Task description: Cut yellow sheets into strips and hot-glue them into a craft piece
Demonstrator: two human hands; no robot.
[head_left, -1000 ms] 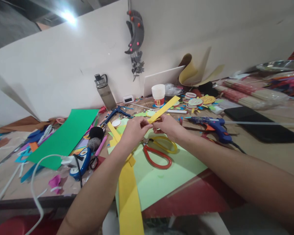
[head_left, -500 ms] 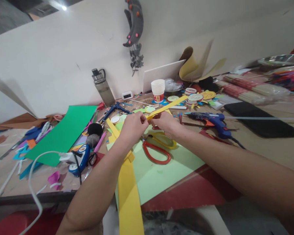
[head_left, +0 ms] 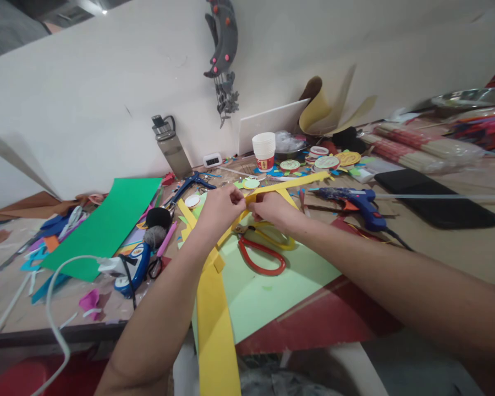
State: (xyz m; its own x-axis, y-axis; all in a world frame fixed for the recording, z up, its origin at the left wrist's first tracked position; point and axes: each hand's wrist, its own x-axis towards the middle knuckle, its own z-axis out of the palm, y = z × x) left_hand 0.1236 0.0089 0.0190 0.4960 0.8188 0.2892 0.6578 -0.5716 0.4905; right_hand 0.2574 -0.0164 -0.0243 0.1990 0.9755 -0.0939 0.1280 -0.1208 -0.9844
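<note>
My left hand (head_left: 220, 208) and my right hand (head_left: 272, 210) meet over the middle of the table, fingers pinched on a narrow yellow strip (head_left: 299, 181). One end of the strip slants up to the right past my right hand; the part between the fingertips is mostly hidden. Just below my hands lie scissors (head_left: 268, 273) with one red and one yellow handle, on a pale green sheet (head_left: 297, 283). A long yellow sheet (head_left: 216, 341) hangs over the table's front edge beside my left forearm, with narrower yellow pieces around its upper end.
To the right lie a blue glue gun (head_left: 365, 206) and a black flat case (head_left: 433, 198). Paper cups (head_left: 264, 151) and a water bottle (head_left: 173, 148) stand at the back. A green sheet (head_left: 111, 220) and a white cable (head_left: 53, 308) are on the left.
The strip's free end has shifted slightly right and lower. My left fingers have turned a little, and more of a yellow piece shows below them. The scissors stay put.
</note>
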